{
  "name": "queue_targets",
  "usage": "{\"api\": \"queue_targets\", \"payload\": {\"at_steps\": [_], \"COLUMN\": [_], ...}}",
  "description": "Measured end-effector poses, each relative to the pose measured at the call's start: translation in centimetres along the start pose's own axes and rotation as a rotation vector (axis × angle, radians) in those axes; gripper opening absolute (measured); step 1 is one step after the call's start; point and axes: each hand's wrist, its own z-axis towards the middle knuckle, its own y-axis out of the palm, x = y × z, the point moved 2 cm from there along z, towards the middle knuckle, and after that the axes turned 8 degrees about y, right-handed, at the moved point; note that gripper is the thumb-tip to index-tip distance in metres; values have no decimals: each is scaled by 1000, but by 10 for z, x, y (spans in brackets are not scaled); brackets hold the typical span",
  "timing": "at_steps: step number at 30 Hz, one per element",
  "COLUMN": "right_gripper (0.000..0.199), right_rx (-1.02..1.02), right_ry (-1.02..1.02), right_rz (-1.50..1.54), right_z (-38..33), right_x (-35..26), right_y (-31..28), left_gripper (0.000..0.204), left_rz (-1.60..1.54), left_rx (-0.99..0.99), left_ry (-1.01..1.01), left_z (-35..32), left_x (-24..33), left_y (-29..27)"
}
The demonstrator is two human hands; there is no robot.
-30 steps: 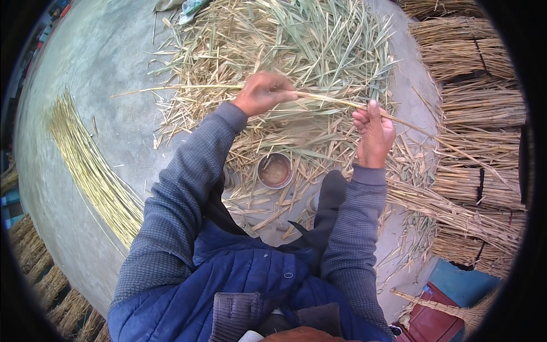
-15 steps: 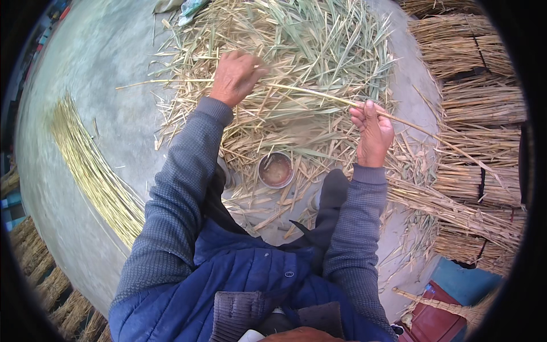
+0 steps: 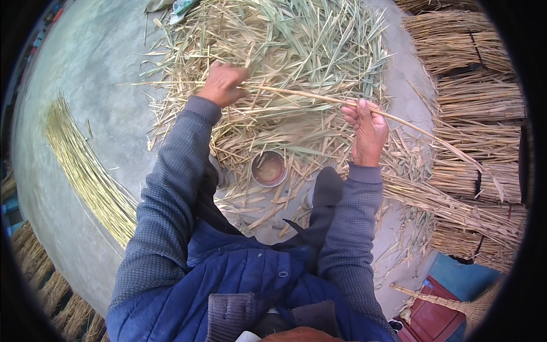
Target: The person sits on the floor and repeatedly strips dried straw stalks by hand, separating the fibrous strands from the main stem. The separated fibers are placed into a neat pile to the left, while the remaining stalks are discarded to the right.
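A long, thin reed stalk (image 3: 293, 92) stretches between my hands above a heap of stripped leaves (image 3: 296, 40). My left hand (image 3: 224, 84) is closed around the stalk, its fingertips partly blurred and turned away. On the other side, my right hand (image 3: 367, 128) pinches the same stalk between thumb and fingers. The stalk's thin end reaches out left past my left hand. Its other end runs right, sloping down toward the stacked bundles, with a dry leaf hanging at the tip.
A metal bowl (image 3: 269, 169) stands between my feet. Pale stripped stalks (image 3: 88, 171) lie on the concrete floor at left. Unstripped stalks (image 3: 444, 205) lie at right, against several tied bundles (image 3: 478, 102). A straw broom (image 3: 439, 301) lies over a dark red object (image 3: 436, 322) at lower right.
My left hand has moved slightly left and nearer to me, widening the gap between the hands a little. My right hand keeps its pinch on the stalk. The whole view has shifted slightly.
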Motion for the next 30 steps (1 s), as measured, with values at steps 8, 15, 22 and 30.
{"api": "queue_targets", "payload": {"at_steps": [8, 15, 22, 30], "right_gripper": [26, 25, 23, 28], "right_rx": [-52, -89, 39, -3], "right_ry": [-37, -40, 23, -21], "right_rz": [-1, -17, -59, -25], "right_z": [-7, -7, 5, 10], "right_x": [19, 17, 23, 16], "right_y": [36, 33, 12, 4], "left_gripper": [23, 18, 13, 37], "left_rz": [-593, -950, -1314, 30], "left_rx": [400, 343, 860, 416], "left_ry": [235, -39, -164, -9], "left_z": [38, 33, 23, -1], "left_x": [91, 96, 41, -8], "left_y": [18, 20, -31, -10]}}
